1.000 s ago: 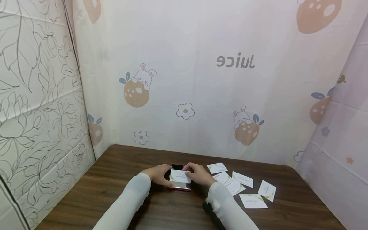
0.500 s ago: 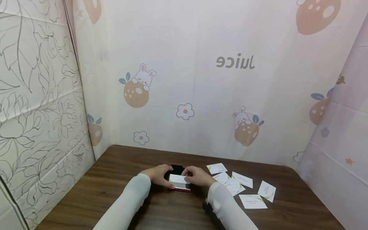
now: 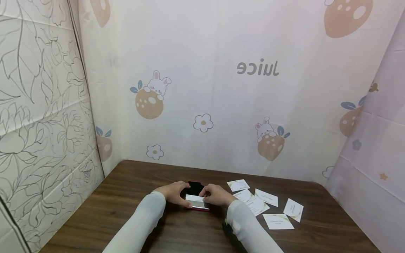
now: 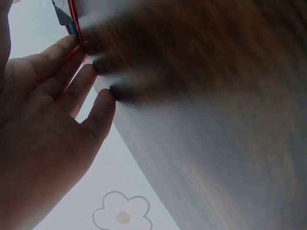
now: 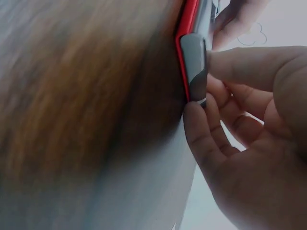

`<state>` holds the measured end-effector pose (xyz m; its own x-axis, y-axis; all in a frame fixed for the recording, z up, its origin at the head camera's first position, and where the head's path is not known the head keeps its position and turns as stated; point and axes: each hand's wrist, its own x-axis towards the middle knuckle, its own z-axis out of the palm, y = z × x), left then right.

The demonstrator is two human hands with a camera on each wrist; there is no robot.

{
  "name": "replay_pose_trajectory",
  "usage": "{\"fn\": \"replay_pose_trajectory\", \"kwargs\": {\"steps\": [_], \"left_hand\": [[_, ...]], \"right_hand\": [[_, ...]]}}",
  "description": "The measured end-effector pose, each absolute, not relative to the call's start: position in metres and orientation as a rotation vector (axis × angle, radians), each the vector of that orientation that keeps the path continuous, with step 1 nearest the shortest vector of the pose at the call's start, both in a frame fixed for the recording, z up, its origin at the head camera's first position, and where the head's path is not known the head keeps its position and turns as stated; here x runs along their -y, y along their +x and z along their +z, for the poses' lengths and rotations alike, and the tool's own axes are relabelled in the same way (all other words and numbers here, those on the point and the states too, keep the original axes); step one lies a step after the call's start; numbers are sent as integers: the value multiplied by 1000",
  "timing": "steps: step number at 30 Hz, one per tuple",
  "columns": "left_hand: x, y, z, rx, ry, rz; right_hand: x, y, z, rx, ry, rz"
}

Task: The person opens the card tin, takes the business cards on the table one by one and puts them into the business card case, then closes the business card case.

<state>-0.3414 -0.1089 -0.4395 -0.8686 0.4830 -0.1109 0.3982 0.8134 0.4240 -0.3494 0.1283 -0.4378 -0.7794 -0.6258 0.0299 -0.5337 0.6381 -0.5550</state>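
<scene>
Both hands, left (image 3: pixel 173 192) and right (image 3: pixel 217 194), grip the red-edged metal card case (image 3: pixel 197 203), apparently seating a white card (image 3: pixel 195 198); next, press it flush.

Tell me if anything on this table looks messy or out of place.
Yes: the loose white cards right of the hands lie scattered on the wooden table at different angles, some overlapping. Otherwise, the left hand and right hand hold a red-edged card case with one card in it.
</scene>
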Motion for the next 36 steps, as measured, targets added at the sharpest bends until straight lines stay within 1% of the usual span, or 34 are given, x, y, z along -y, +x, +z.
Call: {"fn": "replay_pose_trajectory", "kwargs": {"steps": [6,16,28,36], "left_hand": [[109,-343,-441,-2777,674,581],[110,-346,-444,-2775,677,575],[111,-346,-444,-2768,682,584],[111,-345,-445,-2779,687,584]], "right_hand": [[-126,-347,-436,-2693,-919,-832],[-144,-347,-431,-2645,-1101,-727],[-158,-338,-428,-2571,-985,-926],[-198,-340,-427,-2686,-923,-933]]}}
